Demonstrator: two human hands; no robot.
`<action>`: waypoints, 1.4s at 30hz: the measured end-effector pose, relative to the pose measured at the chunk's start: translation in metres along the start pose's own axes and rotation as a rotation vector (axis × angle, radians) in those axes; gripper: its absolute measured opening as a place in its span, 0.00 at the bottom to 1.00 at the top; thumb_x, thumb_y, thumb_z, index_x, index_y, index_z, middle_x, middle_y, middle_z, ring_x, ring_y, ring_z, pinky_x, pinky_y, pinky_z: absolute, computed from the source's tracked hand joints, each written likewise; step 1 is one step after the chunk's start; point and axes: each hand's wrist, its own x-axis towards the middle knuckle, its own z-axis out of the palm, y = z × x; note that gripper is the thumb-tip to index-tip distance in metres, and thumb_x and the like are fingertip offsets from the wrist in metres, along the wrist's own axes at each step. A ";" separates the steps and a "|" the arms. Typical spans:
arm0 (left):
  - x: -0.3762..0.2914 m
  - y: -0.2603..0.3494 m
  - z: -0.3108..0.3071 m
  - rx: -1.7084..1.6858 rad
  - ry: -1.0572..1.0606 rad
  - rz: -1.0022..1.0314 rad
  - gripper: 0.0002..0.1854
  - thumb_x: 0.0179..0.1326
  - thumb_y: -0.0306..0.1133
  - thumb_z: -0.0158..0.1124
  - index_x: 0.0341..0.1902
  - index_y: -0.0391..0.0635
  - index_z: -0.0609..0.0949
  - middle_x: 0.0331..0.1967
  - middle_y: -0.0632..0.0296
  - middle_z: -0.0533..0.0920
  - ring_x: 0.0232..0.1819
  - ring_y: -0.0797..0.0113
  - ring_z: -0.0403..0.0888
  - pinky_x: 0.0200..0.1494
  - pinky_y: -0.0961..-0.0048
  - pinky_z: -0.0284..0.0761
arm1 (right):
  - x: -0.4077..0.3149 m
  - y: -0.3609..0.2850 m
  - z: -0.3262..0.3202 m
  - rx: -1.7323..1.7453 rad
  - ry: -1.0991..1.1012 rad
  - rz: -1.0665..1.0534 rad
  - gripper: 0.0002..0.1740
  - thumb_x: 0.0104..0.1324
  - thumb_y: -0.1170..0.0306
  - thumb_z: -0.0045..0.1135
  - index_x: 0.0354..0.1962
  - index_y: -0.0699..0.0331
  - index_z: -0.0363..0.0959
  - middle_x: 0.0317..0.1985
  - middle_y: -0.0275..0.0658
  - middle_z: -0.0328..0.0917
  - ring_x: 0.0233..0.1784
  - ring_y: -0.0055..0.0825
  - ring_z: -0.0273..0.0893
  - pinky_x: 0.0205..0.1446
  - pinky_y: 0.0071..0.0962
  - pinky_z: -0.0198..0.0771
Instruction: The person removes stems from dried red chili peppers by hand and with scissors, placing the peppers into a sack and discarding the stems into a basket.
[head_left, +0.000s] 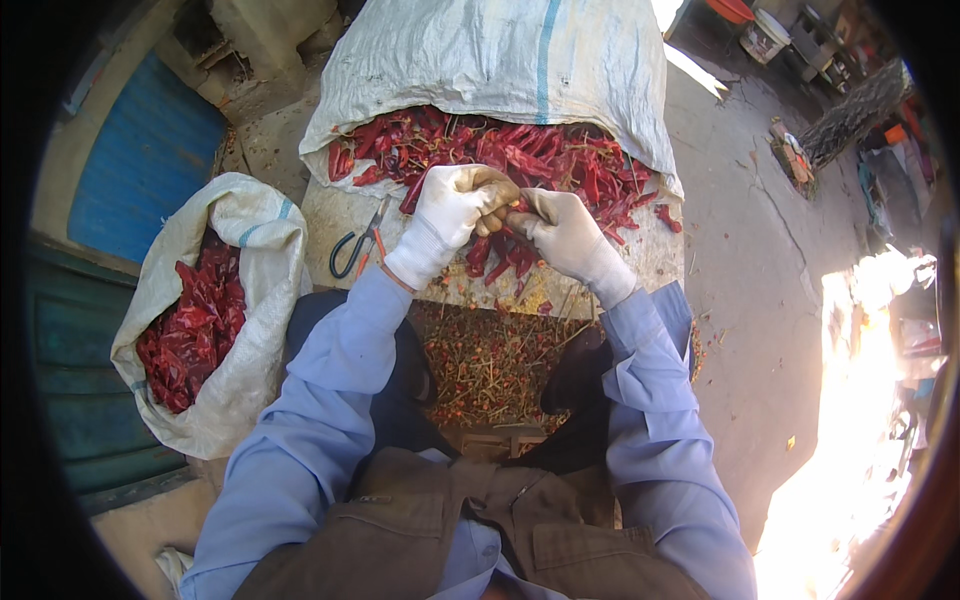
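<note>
My left hand (469, 202) and my right hand (551, 225), both in white work gloves with stained fingers, meet over the front of a low board (420, 281). Between their fingertips is a dried red chili pepper (523, 204), mostly hidden by the gloves. Behind them, dried red chilies (525, 150) spill from the mouth of a large white woven sack (487, 60) lying on the board. More chilies lie just under my hands. Scissors (365, 244) with dark and orange handles rest on the board left of my left wrist.
At the left stands an upright woven sack (270, 300) with its rim rolled down, holding red chili pieces (199, 322). Stems and seeds (495, 360) cover the ground between my legs. Farther right are a tree trunk (855, 112) and a white bucket (765, 36).
</note>
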 end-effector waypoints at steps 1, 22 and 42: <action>0.000 -0.003 0.001 -0.079 -0.006 -0.013 0.11 0.72 0.31 0.59 0.44 0.34 0.84 0.29 0.60 0.84 0.22 0.75 0.77 0.25 0.80 0.72 | -0.001 -0.001 -0.001 0.010 -0.005 0.002 0.12 0.70 0.71 0.61 0.43 0.73 0.78 0.34 0.52 0.82 0.35 0.28 0.77 0.45 0.32 0.73; 0.018 -0.050 -0.045 1.204 0.134 0.425 0.25 0.56 0.35 0.74 0.59 0.50 0.82 0.52 0.52 0.83 0.49 0.52 0.85 0.50 0.61 0.81 | -0.032 -0.019 -0.029 0.476 0.369 0.178 0.06 0.66 0.76 0.64 0.38 0.69 0.79 0.29 0.31 0.80 0.23 0.10 0.67 0.26 0.16 0.62; -0.019 0.000 0.000 0.933 0.170 0.863 0.09 0.55 0.29 0.74 0.39 0.41 0.88 0.33 0.53 0.87 0.32 0.54 0.87 0.34 0.65 0.82 | -0.011 0.004 0.009 1.289 0.351 0.190 0.18 0.72 0.69 0.63 0.52 0.73 0.72 0.44 0.49 0.83 0.46 0.41 0.86 0.45 0.36 0.85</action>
